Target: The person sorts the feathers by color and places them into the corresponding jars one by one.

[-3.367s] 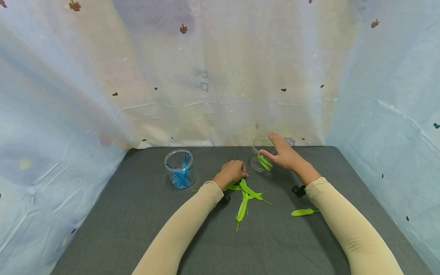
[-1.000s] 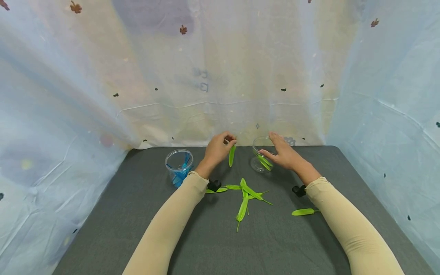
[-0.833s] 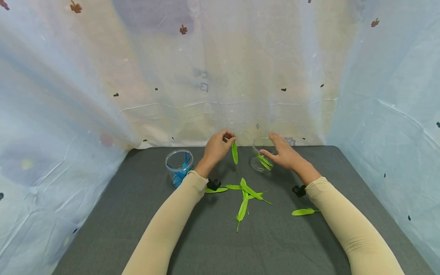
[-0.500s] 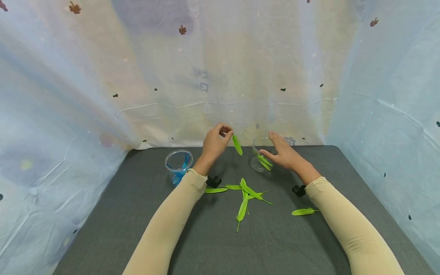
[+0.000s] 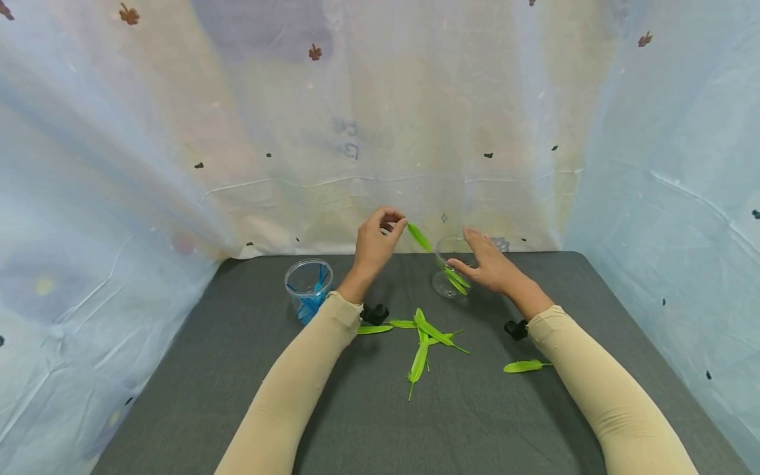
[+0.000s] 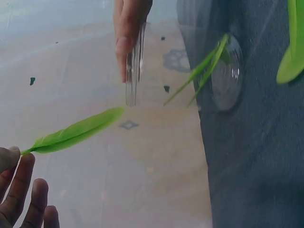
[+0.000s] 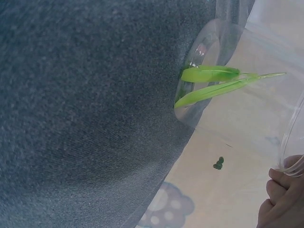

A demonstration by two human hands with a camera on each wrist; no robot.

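My left hand [image 5: 375,244] pinches a bright green feather [image 5: 419,237] by its quill, between thumb and fingertip. The feather slants down to the right, its tip just short of the rim of a clear jar [image 5: 452,245]. Around that rim sits my right hand [image 5: 491,265], thumb at the front and fingers behind. Inside the jar lean green feathers [image 7: 211,73], quills upward, seen through the wall in the right wrist view. Several more green feathers [image 5: 419,356] lie crossed on the table below, some partly hidden by my left wrist.
A second clear jar [image 5: 305,276] with blue feather-like pieces [image 5: 313,305] stands left, beside my left forearm. One loose green feather [image 5: 522,366] lies near my right sleeve. The grey cloth-covered table [image 5: 237,402] ends at a pale printed curtain [image 5: 380,132].
My left hand has picked a green feather off the pile, lifted it and carried it up toward the right-hand jar, the feather tilting rightward. My right hand stays at the jar.
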